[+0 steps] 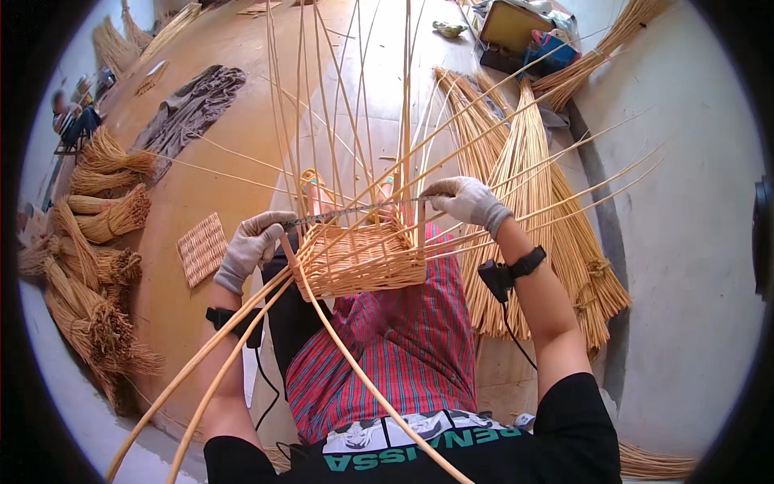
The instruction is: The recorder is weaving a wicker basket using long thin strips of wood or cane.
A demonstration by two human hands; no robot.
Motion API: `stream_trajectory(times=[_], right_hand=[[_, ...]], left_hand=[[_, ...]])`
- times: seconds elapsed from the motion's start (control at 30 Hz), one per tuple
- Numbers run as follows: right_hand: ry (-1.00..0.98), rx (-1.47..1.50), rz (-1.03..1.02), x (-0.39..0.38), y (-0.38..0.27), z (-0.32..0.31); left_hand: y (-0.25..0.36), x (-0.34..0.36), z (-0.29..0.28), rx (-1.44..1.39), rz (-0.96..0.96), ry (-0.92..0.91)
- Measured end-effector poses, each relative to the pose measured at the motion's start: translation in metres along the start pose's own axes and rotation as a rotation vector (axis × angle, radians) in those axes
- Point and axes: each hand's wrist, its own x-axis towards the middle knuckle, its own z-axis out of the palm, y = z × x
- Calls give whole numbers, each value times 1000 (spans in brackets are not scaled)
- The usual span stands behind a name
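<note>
A seated worker in a black T-shirt (pixel 564 427) draws a thin grey strip (pixel 355 210), apparently a measuring tape, across the top of a half-woven wicker basket (pixel 355 262) resting above a red striped cloth (pixel 395 355) on the lap. The gloved left hand (pixel 246 246) pinches the strip's left end between thumb and fingertips, just beside the basket's upper left corner and close to the pale post (pixel 288 248) there. The gloved right hand (pixel 469 200), raised a little farther from the body, has its thumb and fingers pressed together on the other end, near the right-hand post (pixel 420 222); at this angle it is hard to tell whether those fingers also touch the wood. The strip runs nearly straight between the two grips, with the basket's woven side below it and between the hands. Long uncut rods (pixel 371 385) stretch from the basket toward the worker, while others fan upward and to the right, passing beneath the right hand. Bundles of wicker (pixel 516 218) lie spread on the floor to the right, and more sheaves (pixel 89 315) are heaped at left. A woven square panel (pixel 203 249) lies near the left hand, with a dark crumpled cloth (pixel 193 113) beyond it.
</note>
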Motion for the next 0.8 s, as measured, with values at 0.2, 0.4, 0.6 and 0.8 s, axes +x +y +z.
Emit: stream_trajectory(times=[0.2, 0.4, 0.6, 0.8], right_hand=[[114, 210, 5, 3, -9, 26], [224, 82, 59, 0, -15, 45], [475, -308, -312, -24, -42, 44], [100, -150, -30, -137, -54, 106]], left_hand=[[-13, 0, 1, 104, 32, 69], [-25, 0, -1, 130, 110, 124], [-33, -9, 0, -25, 124, 91], [-87, -86, 47, -58, -34, 553]])
